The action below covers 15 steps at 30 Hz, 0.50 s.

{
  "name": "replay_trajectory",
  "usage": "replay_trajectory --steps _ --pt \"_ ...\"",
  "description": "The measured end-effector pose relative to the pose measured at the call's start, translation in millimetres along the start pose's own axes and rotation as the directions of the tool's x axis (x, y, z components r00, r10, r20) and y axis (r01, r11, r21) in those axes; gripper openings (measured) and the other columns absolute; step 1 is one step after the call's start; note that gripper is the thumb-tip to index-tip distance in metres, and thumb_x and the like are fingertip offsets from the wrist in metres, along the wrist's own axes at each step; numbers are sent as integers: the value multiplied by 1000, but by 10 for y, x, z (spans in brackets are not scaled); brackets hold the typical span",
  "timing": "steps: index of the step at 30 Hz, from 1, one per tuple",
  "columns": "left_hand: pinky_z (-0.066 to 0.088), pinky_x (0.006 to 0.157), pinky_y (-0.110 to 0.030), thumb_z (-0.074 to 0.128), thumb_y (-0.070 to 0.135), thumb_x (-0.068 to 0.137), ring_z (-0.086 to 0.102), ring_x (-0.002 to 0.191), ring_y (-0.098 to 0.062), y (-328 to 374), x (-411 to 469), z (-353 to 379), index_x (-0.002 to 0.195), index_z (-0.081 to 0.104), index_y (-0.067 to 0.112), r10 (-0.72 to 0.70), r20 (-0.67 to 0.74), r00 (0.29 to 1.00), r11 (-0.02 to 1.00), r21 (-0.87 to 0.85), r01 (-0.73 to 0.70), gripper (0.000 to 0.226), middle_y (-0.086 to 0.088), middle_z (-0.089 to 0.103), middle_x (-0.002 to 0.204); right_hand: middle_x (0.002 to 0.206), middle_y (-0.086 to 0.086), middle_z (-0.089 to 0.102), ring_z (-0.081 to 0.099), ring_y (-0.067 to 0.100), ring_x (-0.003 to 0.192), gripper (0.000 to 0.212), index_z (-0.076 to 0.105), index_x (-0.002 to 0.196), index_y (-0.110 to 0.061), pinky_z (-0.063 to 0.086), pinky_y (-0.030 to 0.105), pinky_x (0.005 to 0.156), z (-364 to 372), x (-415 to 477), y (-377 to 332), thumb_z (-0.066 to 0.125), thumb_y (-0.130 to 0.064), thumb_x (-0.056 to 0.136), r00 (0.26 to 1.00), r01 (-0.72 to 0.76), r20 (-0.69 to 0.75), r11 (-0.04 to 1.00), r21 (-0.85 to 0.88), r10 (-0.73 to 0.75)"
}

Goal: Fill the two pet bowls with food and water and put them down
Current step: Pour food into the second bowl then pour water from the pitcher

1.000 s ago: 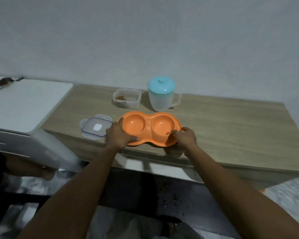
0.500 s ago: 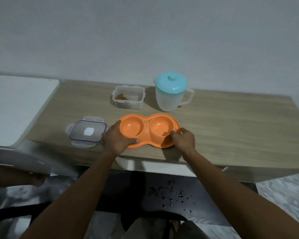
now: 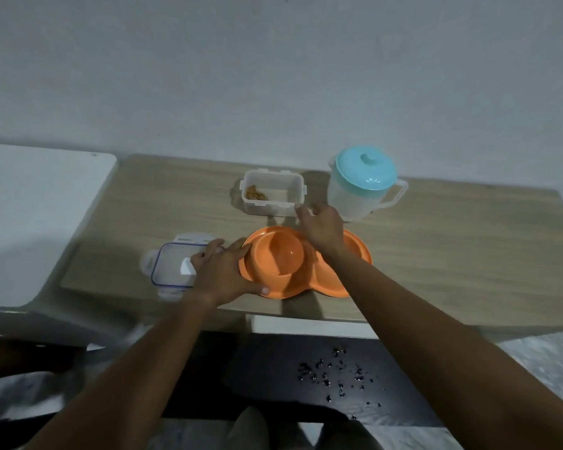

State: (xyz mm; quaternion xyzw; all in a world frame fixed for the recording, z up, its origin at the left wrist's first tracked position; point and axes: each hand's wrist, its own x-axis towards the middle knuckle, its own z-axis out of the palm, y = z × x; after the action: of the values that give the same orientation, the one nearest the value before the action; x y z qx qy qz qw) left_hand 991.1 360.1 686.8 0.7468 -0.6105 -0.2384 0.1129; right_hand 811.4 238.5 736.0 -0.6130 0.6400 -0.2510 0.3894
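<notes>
An orange double pet bowl (image 3: pixel 278 259) lies on the wooden table (image 3: pixel 452 248) near its front edge; both of its wells look empty. My left hand (image 3: pixel 223 271) grips the bowl's left rim, thumb on the near edge. My right hand (image 3: pixel 320 227) hovers over the bowl's middle with fingers spread, beside a clear container (image 3: pixel 272 196) that holds a little brown food. A translucent jug with a teal lid (image 3: pixel 363 181) stands just right of that hand.
The container's clear lid (image 3: pixel 171 267) lies flat at the left of the bowl, partly under my left hand. A white surface (image 3: pixel 36 219) adjoins the table's left end. Dark crumbs (image 3: pixel 335 375) dot the black floor below. The wall is close behind.
My right hand has let go of the bowl's right rim and moved forward toward the food container. The left hand still holds the bowl. The camera has tilted down and closer.
</notes>
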Motion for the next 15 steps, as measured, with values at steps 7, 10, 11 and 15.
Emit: replay_trajectory --steps 7,10,11,15 --pt "6 112 -50 77 74 57 9 148 -29 0 41 -41 151 29 39 46 11 999 998 35 -47 111 9 34 158 128 17 67 64 37 117 71 61 132 -1 52 43 100 391 664 -151 50 -60 95 953 -304 48 942 140 300" --pt "6 109 -49 77 75 56 11 147 -30 -38 63 -24 150 31 40 60 1 998 998 32 -60 110 12 33 157 105 16 64 65 34 103 59 62 126 2 56 44 91 506 786 -28 49 -48 98 947 -320 5 938 131 322" --pt "7 109 -49 76 75 57 11 147 -30 -47 67 -19 150 31 40 64 -3 998 997 35 -63 109 12 33 157 101 16 62 64 32 98 56 63 125 3 56 47 89 526 802 0 49 -44 97 945 -324 -7 937 126 328" --pt "9 109 -52 74 78 56 12 147 -30 -81 59 -15 149 32 40 72 -5 997 996 47 -72 109 12 33 157 110 18 67 67 35 98 43 61 126 0 61 53 85 479 682 -85 48 -30 99 941 -332 13 915 229 338"
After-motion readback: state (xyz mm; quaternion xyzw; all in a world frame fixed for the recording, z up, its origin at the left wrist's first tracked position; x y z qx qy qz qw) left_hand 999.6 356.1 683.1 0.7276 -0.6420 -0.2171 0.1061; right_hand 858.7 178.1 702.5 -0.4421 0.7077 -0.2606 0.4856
